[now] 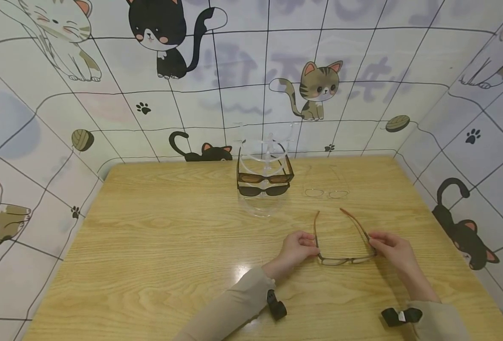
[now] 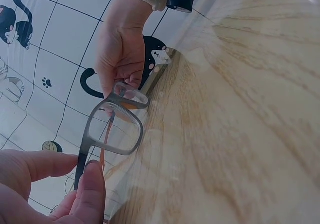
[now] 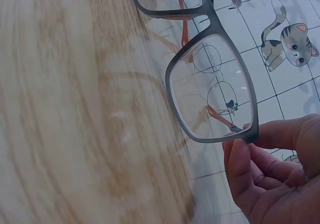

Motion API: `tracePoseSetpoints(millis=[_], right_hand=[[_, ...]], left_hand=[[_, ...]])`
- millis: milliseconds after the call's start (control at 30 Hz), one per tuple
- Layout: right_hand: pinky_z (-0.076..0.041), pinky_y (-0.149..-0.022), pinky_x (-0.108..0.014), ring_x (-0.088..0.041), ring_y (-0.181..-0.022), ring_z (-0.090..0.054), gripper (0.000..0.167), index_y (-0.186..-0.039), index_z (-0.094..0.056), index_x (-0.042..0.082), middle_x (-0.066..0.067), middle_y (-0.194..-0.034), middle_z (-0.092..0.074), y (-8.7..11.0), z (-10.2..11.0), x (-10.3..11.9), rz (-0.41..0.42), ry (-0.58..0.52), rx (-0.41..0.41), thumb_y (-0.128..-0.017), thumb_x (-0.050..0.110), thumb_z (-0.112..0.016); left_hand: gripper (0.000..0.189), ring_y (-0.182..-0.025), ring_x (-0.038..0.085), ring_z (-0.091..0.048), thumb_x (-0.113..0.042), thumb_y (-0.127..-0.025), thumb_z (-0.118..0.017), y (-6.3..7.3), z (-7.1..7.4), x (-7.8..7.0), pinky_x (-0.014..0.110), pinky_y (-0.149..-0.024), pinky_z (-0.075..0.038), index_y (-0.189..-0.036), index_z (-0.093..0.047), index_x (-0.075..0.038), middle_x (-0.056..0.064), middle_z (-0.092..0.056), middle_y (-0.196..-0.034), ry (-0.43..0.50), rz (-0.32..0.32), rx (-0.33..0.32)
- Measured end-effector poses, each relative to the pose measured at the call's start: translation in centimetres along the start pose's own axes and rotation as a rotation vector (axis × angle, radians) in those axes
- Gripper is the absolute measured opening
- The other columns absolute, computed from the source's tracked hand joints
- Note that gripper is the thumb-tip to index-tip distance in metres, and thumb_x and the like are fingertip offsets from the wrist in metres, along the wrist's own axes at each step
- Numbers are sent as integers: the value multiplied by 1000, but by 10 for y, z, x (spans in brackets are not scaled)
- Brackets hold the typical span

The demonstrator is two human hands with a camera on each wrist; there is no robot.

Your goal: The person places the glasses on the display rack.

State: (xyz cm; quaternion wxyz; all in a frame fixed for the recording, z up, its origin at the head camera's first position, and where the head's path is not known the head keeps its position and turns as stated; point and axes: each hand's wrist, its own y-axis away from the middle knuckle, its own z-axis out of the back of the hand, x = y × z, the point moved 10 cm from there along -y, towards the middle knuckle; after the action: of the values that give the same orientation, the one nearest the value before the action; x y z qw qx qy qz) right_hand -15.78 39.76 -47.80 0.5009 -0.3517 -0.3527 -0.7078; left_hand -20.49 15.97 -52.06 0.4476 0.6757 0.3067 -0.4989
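A pair of eyeglasses (image 1: 336, 261) with a grey frame and orange-brown temple tips is held between both hands over the right front part of the table. Its temples are unfolded and point away from the person. My left hand (image 1: 297, 247) pinches the left temple near the hinge; thumb and finger show on it in the left wrist view. On the other side, my right hand (image 1: 394, 248) pinches the frame's right corner by the hinge. The right wrist view shows the grey bridge (image 3: 214, 22) and a clear lens up close, with the wooden tabletop near the lower rim.
Behind the held pair, thin wire-rimmed glasses (image 1: 338, 193) lie on the table. A clear display stand (image 1: 267, 166) at the back middle carries brown sunglasses (image 1: 251, 178) above black sunglasses (image 1: 250, 191). Cat-printed cloth (image 1: 243, 106) walls in the wooden table (image 1: 157, 246).
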Motion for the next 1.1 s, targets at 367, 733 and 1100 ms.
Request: tracePoseSetpoints(millis=[367, 733, 1100], right_hand=[[-51, -63, -18, 3, -77, -59, 42, -120, -53, -14, 20, -84, -65, 2, 0, 4, -6, -75, 30, -94, 18, -58], [-52, -64, -17, -4, -76, -64, 12, -101, -68, 12, 10, -85, -69, 10, 6, 39, 119, -298, 14, -92, 9, -60], [-53, -65, -19, -9, -81, -65, 17, -107, -66, 6, 1, -93, -70, 2, 11, 45, 171, -405, 22, -92, 11, -61]], left_hand=[[28, -67, 10, -62, 8, -77, -70, 3, 2, -8, 26, -66, -56, -103, -62, 1, 11, -66, -83, 49, -12, -11], [29, -65, 11, -61, 12, -79, -65, 11, 8, -38, 30, -69, -57, -107, -60, 7, 2, -60, -78, 246, -62, 30], [29, -67, 11, -62, 10, -82, -64, 22, 18, -66, 29, -71, -57, -110, -58, 8, 3, -62, -82, 279, -91, 60]])
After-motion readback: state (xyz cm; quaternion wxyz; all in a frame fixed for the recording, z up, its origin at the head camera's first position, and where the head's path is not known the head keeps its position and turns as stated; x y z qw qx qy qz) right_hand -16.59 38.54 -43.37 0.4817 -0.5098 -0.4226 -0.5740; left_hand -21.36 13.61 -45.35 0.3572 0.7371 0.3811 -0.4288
